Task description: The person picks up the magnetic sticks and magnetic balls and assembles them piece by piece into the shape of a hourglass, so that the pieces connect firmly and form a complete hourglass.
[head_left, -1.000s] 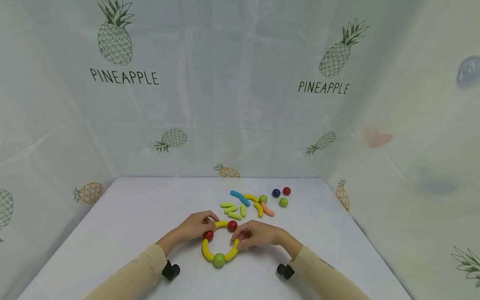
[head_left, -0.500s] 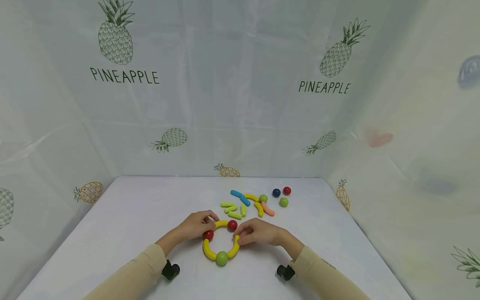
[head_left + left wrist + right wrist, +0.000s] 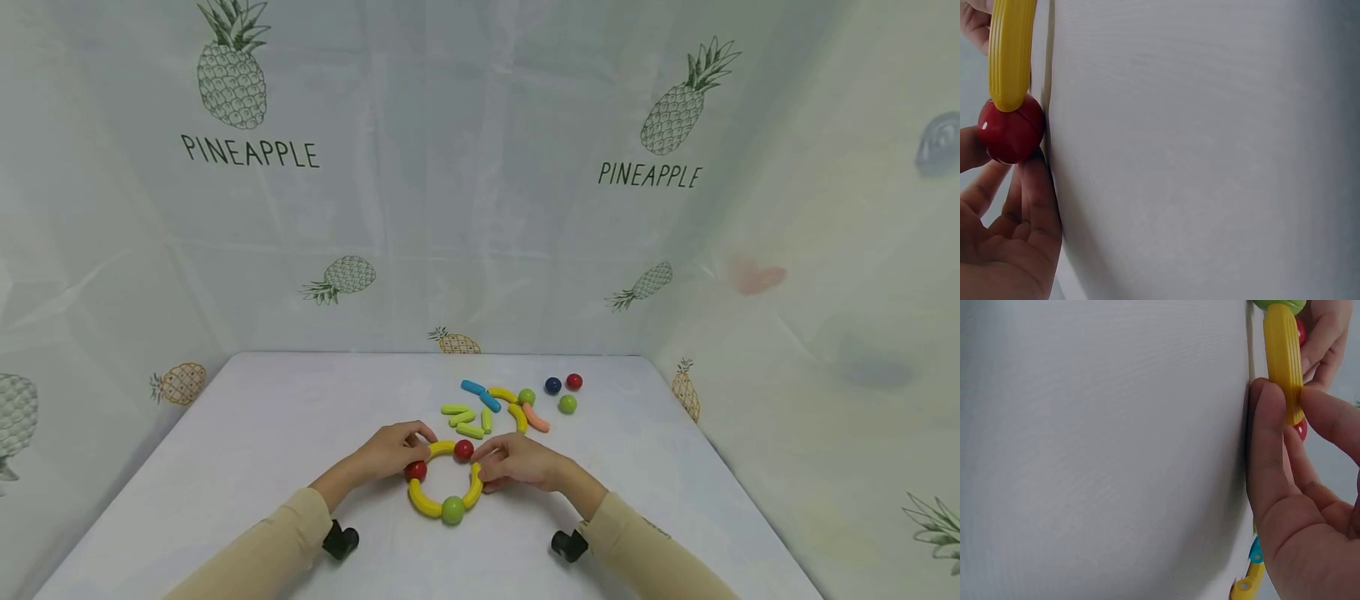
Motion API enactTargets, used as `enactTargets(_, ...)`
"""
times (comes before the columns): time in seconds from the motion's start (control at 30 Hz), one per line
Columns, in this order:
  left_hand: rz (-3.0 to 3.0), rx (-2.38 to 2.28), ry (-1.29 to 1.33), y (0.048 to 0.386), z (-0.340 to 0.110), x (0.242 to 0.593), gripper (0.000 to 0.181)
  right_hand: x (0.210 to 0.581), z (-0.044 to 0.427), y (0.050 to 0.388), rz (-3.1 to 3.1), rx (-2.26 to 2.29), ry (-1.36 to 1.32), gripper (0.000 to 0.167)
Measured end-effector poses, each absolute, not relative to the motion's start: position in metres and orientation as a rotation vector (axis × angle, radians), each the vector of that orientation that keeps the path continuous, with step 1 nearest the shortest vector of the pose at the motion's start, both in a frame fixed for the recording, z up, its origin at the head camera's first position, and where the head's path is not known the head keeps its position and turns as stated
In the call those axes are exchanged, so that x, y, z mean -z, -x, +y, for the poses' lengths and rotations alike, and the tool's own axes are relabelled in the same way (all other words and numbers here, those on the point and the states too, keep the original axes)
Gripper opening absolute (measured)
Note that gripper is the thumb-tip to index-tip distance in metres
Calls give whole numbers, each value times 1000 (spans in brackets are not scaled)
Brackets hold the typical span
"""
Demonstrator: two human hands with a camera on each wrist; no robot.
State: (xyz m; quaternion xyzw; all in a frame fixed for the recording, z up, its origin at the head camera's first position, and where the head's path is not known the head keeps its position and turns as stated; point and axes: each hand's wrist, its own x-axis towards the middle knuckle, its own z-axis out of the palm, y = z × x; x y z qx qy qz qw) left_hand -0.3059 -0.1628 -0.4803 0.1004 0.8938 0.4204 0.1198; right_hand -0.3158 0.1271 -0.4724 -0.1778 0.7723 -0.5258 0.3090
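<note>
Curved yellow pieces and balls make a nearly closed ring on the table. My left hand (image 3: pixel 393 448) holds the left red ball (image 3: pixel 1011 129) between thumb and fingers, beside the upper yellow piece (image 3: pixel 442 447). From that ball a left yellow piece (image 3: pixel 423 500) runs down to a green ball (image 3: pixel 453 510). The right yellow piece (image 3: pixel 1284 359) joins the green ball, and my right hand (image 3: pixel 521 463) pinches its far end. That end lies a little apart from the second red ball (image 3: pixel 463 451), which touches the upper piece.
Behind the ring lie several light-green sticks (image 3: pixel 470 431), blue sticks (image 3: pixel 472 387), an orange curved piece (image 3: pixel 536 419) and more yellow pieces (image 3: pixel 502 395). Farther right sit a dark blue ball (image 3: pixel 552 386), a red ball (image 3: pixel 573 382) and a green ball (image 3: pixel 567 404).
The right yellow piece and green ball have swung right and away from me, bringing the piece's end nearer the second red ball. My right hand moved with them; the left hand stayed almost still.
</note>
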Motion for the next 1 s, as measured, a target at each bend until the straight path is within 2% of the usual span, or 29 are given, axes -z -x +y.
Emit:
enactTargets(0.3,2590,-1233,-320,308,-166,482,20,472,127,318,2056,1428,446,44)
enactTargets(0.57,2559,-1229,-347,305,-168,482,19,470,125,320,2104,1376,480,39)
enactTargets(1.0,2560,-1235,-340,304,-168,481,19,464,118,320,2148,1318,467,40)
